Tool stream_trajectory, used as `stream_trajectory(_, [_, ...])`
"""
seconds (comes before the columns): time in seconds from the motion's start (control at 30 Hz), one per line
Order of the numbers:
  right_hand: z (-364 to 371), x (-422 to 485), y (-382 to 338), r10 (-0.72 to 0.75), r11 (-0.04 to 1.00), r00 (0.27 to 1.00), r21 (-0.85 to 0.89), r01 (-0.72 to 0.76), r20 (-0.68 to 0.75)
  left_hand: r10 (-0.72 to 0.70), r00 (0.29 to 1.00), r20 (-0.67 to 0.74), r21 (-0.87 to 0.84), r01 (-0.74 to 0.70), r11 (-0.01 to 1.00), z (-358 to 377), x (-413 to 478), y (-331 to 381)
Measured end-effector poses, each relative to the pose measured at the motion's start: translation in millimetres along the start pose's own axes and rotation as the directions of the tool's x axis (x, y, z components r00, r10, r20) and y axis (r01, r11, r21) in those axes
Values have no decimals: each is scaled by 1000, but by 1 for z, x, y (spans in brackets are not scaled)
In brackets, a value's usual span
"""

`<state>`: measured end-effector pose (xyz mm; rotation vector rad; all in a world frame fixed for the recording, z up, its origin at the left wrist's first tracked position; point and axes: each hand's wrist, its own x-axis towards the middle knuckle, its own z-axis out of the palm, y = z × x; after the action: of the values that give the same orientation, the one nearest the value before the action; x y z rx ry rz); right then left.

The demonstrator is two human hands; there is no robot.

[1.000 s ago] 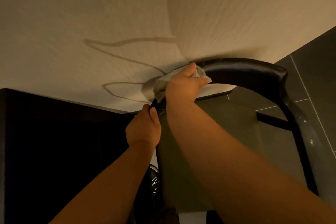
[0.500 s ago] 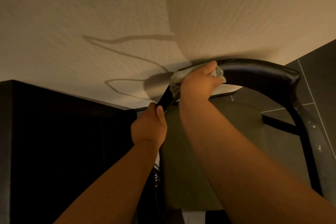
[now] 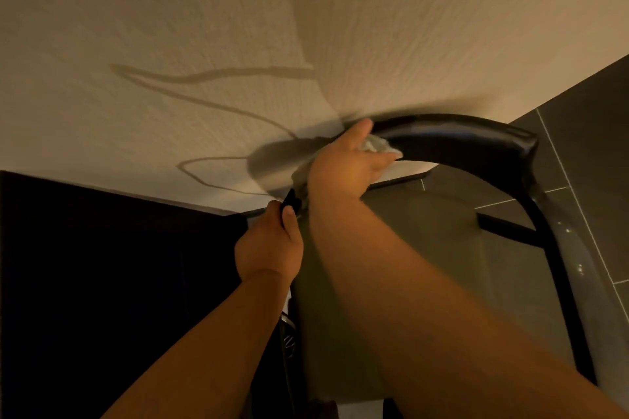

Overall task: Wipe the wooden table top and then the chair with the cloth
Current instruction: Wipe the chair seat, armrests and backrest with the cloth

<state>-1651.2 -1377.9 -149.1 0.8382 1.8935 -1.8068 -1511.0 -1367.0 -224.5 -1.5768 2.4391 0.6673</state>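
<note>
Right hand is up on the backrest, fingers and thumb curled round a pale crumpled cloth, pressing it onto the top rail of the glossy black chair. The thumb points up along the rail's upper edge and the fingertips wrap under the lower edge. The cloth bunches out between them, and another fold of it shows below the heel of the hand. That puts the cloth at the left end of the curved rail, right where it bends down into the upright. Left hand sits just below, closed in a firm grip round that left upright, thumb laid along the black frame, back of the hand toward the camera. Both bare forearms reach in from the bottom edge, the right one crossing over the chair's dull grey-green seat. The rail sweeps away to the right, turns at a rounded corner and drops down as the far upright, where a thin black crossbar joins it lower down. Behind the chair, a beige textured wall fills the upper view and carries soft shadows of the hand and the looping frame. A dark brown panel takes the lower left, too dim to make out further. Dark grey floor tiles with pale grout lines show at the right.
</note>
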Motion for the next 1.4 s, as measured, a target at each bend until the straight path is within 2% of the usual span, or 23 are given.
stream_trajectory(0.1, [-1,3,1,-3,998,999,-57,6,50,3,1000,6,17,-3,1000,2,2,-1])
stream_trajectory(0.23, [-6,48,-42,50,999,985,-4,-52,-165,38,999,-30,-8,-38,999,6,3,-5])
stream_trajectory(0.33, [-6,46,-52,68,997,979,49,-59,-190,40,998,-44,-4,-40,999,6,2,-5])
stream_trajectory(0.43, [-4,10,-20,3,999,1000,-35,-3,-7,6,1000,11,-8,-6,1000,8,5,-6])
stream_trajectory(0.53, [-14,-24,24,-108,975,956,-159,156,271,-101,970,223,74,87,993,13,11,-12])
stream_trajectory(0.6, [-16,-23,33,-81,971,946,-189,146,313,-135,971,198,75,122,990,15,11,-14])
stream_trajectory(0.63, [-13,-17,28,-56,975,954,-189,116,294,-96,988,117,47,91,995,13,8,-12])
stream_trajectory(0.7, [-8,6,8,-37,990,988,-131,57,152,-20,1000,-2,16,20,1000,8,5,-6])
stream_trajectory(0.77, [-7,37,-18,-19,1000,999,15,19,-31,20,999,-30,20,-20,1000,7,2,-5])
stream_trajectory(0.83, [-6,53,-32,20,992,990,125,-2,-141,16,999,-49,13,-16,1000,6,1,-5])
stream_trajectory(0.87, [-7,53,-31,24,991,989,136,-4,-147,12,999,-52,-4,-13,1000,7,2,-6])
stream_trajectory(0.93, [-7,33,-22,15,997,998,82,-10,-64,3,999,-47,-25,-4,1000,7,1,-7])
stream_trajectory(1.07, [-8,-10,20,66,997,989,-46,-60,130,-46,991,122,57,39,998,11,8,-9])
stream_trajectory(1.13, [-11,-5,15,111,993,984,-52,-104,142,-34,997,76,51,30,998,10,7,-8])
stream_trajectory(1.17, [-10,5,4,153,987,982,35,-158,115,-15,1000,17,29,14,999,9,5,-6])
stream_trajectory(1.2, [-5,23,-5,115,991,993,70,-117,29,-7,1000,-29,1,7,1000,7,2,-4])
stream_trajectory(1.23, [-2,40,-17,83,997,996,-2,-83,-25,1,998,-58,-22,-2,1000,6,1,-3])
stream_trajectory(1.27, [1,52,-27,97,995,991,-7,-98,-96,5,998,-67,-33,-8,999,6,-1,-3])
stream_trajectory(1.3, [-3,65,-30,131,988,975,106,-113,-178,9,997,-70,-32,-11,999,6,-1,-4])
stream_trajectory(1.33, [-8,62,-33,161,983,968,114,-141,-191,5,998,-68,-24,-6,1000,7,0,-4])
stream_trajectory(1.4, [-11,29,-26,84,995,995,-55,-81,48,-11,999,-42,-2,11,1000,7,2,-5])
